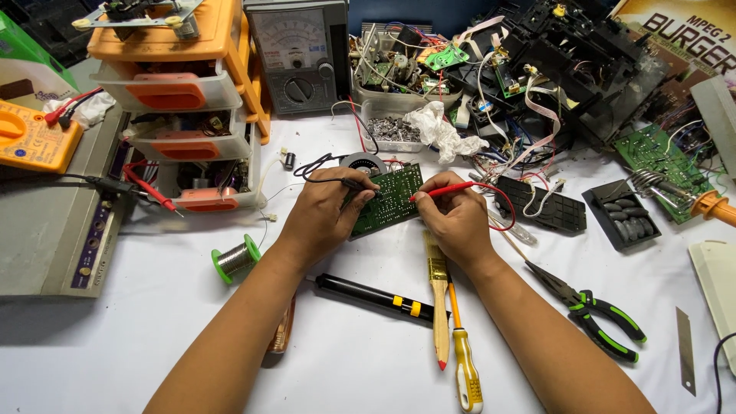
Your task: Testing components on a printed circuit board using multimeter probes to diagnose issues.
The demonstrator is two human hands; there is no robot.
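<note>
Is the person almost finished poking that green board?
Set up: the analog meter stands behind the work. In hand: the left hand holds a black probe and the right hand a red probe, both tips on the green circuit board. How much remains untested cannot be told.

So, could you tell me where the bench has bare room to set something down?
Bare white table lies at the near left, below the solder spool, and between the green-handled pliers and the blade. Behind the circuit board, which the left hand and right hand probe, it is crowded.
</note>
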